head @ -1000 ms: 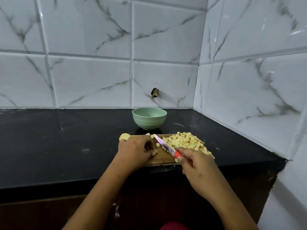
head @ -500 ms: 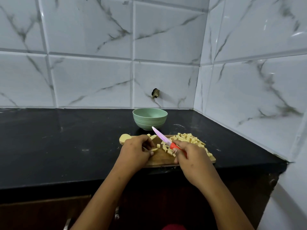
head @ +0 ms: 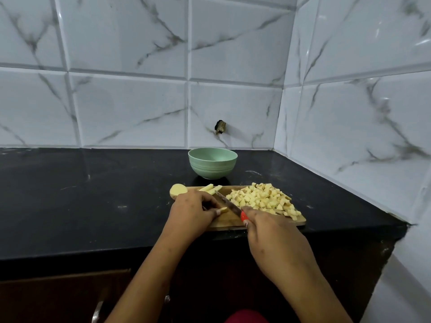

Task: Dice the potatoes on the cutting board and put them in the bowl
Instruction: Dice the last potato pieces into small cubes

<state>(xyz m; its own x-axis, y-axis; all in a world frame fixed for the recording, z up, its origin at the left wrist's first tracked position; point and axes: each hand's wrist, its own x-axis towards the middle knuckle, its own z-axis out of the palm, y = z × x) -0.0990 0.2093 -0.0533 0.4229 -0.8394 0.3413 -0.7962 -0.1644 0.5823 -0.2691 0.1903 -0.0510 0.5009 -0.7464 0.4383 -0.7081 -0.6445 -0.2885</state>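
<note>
Dicing work fills the lower middle of the frame. The left hand [head: 191, 210] lies on the left half of the cutting board [head: 225, 222], its fingers bent down over a bundle of potato strips [head: 210, 189]. The far ends of the strips poke out beyond the hand toward the upper left of the board, and 1 strip end shows just under the fingertips [head: 218, 212]. That curled hold looks meant to pin the strips flat together and keep the tips tucked back from the edge.

The right hand [head: 270, 234], at the lower right of the board, is wrapped tight round the red handle of the knife [head: 228, 204], with only a sliver of red showing. The blade slants up and left across the board, right beside the left fingertips, between them and the diced pile [head: 263, 199]. The pile is heaped on the right half of the board, probably pushed there to leave the left half free for cutting.

1 rounded potato end piece [head: 178, 190] sits at the upper left corner of the board, partly over the black countertop [head: 93, 194], out of the blade's way. The green bowl [head: 212, 165] stands just beyond the board's far edge, at frame centre, close enough for an easy transfer. No potato shows inside it from this angle. By my reckoning the cutting is nearly done and the transfer has not begun.
</note>
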